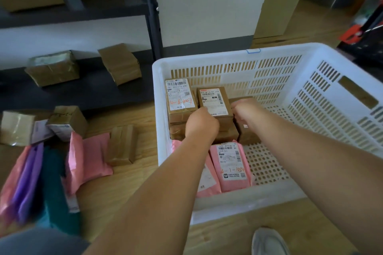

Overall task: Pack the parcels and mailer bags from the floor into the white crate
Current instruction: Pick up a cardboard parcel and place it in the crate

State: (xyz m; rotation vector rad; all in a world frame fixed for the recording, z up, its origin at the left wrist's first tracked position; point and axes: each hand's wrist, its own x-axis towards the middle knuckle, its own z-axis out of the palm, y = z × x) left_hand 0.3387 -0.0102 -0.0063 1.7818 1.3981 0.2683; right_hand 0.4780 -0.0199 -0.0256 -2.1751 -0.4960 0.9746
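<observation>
Head view: a white crate point(207, 59) is set on the wooden floor point(145, 172), with both arms reached into it. A middle parcel point(214, 99), brown with a white label, is held on top of a stack against the crate's far wall. The left hand point(202, 123) is curled on its left edge and the right hand point(246, 109) on its right edge; the fingers are clamped on the parcel, their tips mostly hidden. A corner parcel point(180, 97) with red writing on its label is stacked in the far-left corner, touching the middle parcel. A third parcel point(247, 132) is seen just right of the stack, below the right hand. Two pink mailers point(231, 166) are laid along the near wall, one partly covered by the left arm. Outside the crate, on the floor to the left, a brown box point(122, 145), pink bags point(91, 155), a purple bag point(29, 176), a teal bag point(56, 182) and two taped boxes point(68, 122) are left unpacked. More boxes point(53, 68) are seen on a dark low shelf point(93, 93). A shoe point(269, 241) is seen at the bottom edge.
</observation>
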